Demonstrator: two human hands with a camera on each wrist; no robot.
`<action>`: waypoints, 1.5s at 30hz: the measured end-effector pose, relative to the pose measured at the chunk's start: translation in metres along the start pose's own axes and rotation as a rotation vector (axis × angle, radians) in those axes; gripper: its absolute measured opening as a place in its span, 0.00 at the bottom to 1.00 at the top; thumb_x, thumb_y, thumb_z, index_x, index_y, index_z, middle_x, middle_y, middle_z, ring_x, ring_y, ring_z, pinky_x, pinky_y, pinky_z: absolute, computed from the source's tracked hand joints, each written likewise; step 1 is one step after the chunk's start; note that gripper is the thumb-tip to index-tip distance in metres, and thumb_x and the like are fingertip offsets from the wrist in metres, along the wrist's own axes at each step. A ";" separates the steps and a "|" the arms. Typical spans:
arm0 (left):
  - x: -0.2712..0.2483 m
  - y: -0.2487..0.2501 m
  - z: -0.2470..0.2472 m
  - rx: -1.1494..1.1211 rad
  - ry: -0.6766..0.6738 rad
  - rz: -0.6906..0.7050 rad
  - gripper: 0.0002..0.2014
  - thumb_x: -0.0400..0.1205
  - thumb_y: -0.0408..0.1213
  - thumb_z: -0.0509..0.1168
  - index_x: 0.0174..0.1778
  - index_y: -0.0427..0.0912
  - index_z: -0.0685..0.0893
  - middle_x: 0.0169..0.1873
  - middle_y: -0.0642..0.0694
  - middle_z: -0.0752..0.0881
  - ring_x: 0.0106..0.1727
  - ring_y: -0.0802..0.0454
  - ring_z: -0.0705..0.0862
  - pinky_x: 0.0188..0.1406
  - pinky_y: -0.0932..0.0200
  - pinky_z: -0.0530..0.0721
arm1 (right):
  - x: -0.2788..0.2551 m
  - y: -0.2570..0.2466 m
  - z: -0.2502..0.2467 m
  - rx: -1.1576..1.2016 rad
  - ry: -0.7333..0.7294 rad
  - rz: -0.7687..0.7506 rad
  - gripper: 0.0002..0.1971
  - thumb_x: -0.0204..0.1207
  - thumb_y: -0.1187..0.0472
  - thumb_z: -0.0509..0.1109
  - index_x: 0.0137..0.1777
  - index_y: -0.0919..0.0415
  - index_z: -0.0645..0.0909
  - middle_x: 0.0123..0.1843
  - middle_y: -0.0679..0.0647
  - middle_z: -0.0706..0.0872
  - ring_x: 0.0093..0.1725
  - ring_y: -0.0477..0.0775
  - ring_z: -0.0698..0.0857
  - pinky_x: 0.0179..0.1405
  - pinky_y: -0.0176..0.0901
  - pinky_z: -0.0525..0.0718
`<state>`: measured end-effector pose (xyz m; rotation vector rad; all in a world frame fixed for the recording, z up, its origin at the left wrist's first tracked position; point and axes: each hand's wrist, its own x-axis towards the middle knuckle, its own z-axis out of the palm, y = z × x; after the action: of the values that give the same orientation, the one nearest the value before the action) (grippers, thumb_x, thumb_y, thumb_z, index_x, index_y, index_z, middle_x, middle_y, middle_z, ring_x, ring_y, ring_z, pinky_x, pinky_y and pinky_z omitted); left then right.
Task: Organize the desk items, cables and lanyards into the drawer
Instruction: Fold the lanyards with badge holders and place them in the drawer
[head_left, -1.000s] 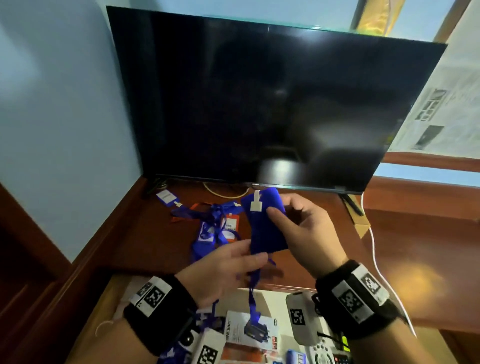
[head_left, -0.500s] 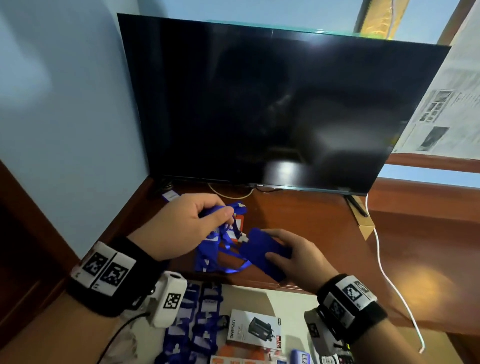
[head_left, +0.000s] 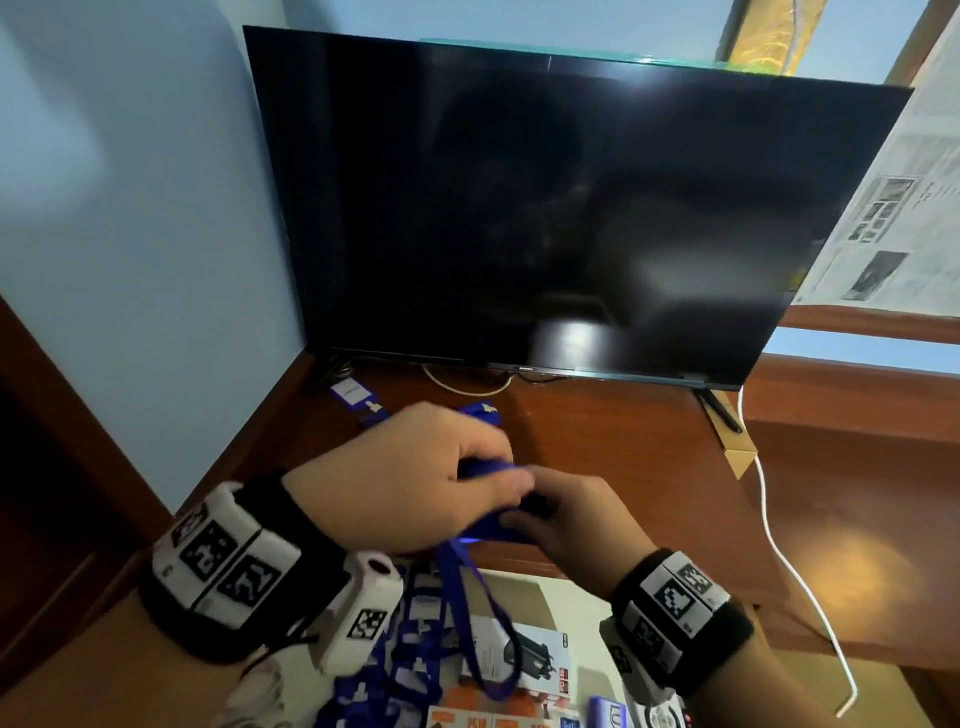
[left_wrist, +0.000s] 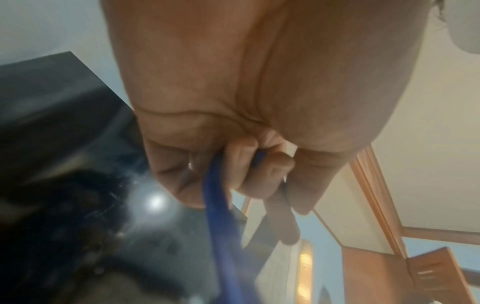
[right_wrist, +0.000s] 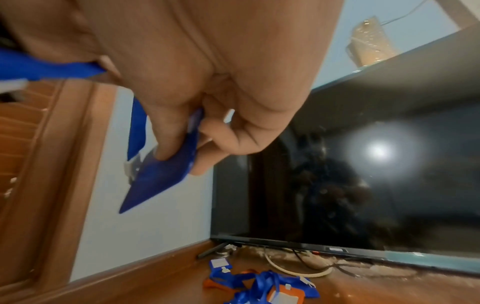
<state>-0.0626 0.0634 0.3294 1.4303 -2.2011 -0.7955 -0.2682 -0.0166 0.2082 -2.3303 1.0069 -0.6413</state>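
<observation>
Overhead, lanyard above drawer edge

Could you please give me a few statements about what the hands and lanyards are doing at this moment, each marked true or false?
1. The right hand pinches a blue badge holder. True.
2. The left hand is empty. False: its fingers curl round a blue lanyard strap.
3. The strap hangs down over the open drawer. True.
4. The television shows a bright picture. False: its screen is dark.
5. More lanyards lie on the desk before the television. True.
</observation>
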 end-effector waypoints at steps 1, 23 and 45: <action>0.005 -0.003 -0.008 -0.012 0.062 -0.012 0.13 0.86 0.56 0.66 0.45 0.53 0.90 0.37 0.47 0.90 0.39 0.50 0.90 0.43 0.45 0.89 | -0.003 -0.003 0.001 0.011 -0.048 -0.017 0.13 0.77 0.56 0.79 0.59 0.40 0.86 0.50 0.37 0.92 0.49 0.35 0.89 0.50 0.31 0.85; -0.001 -0.066 0.067 -0.036 0.022 -0.093 0.17 0.89 0.56 0.62 0.43 0.50 0.85 0.29 0.56 0.83 0.29 0.59 0.80 0.31 0.62 0.75 | 0.013 0.047 -0.042 -0.028 0.561 0.293 0.11 0.78 0.58 0.78 0.42 0.50 0.78 0.37 0.47 0.86 0.38 0.45 0.84 0.35 0.35 0.73; 0.007 -0.084 0.064 -0.141 0.244 -0.063 0.08 0.86 0.46 0.72 0.46 0.53 0.96 0.39 0.65 0.88 0.45 0.65 0.87 0.46 0.73 0.77 | 0.016 0.021 -0.026 0.327 0.662 0.250 0.14 0.80 0.59 0.77 0.40 0.49 0.74 0.32 0.46 0.84 0.29 0.50 0.81 0.33 0.45 0.79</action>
<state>-0.0454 0.0464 0.2263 1.4490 -1.8893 -0.7386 -0.2851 -0.0483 0.2184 -1.6917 1.3211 -1.4012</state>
